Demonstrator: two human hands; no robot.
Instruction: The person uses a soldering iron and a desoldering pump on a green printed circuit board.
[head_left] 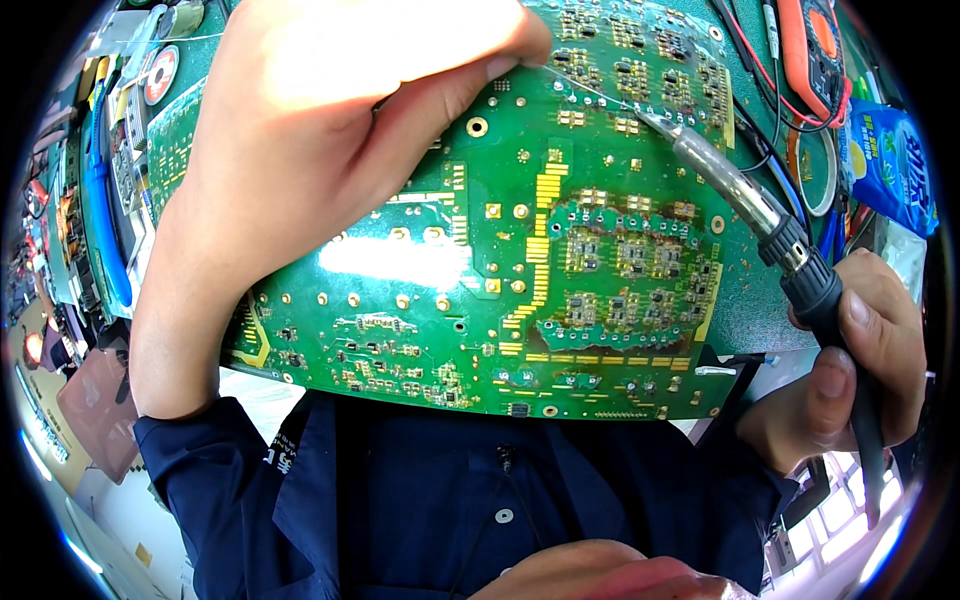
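Note:
A large green circuit board [600, 375] lies in front of me, with rows of small parts and gold pads. My left hand [330, 120] reaches across its upper left, thumb and forefinger pinched on a thin solder wire [590, 86]. That wire runs right to the tip of a soldering iron [735, 190]. My right hand [865, 360] grips the iron by its dark handle, beyond the board's right edge. The iron slants up and left, its tip at a row of solder points on the upper right of the board. Whether the tip touches the board I cannot tell.
An orange multimeter [808, 60] with red and black leads stands at the upper right, near a blue packet [890, 165]. On the left are a blue-handled tool [108, 220], a round reel [161, 75] and another green board [175, 140]. Beneath lies a green mat [760, 300].

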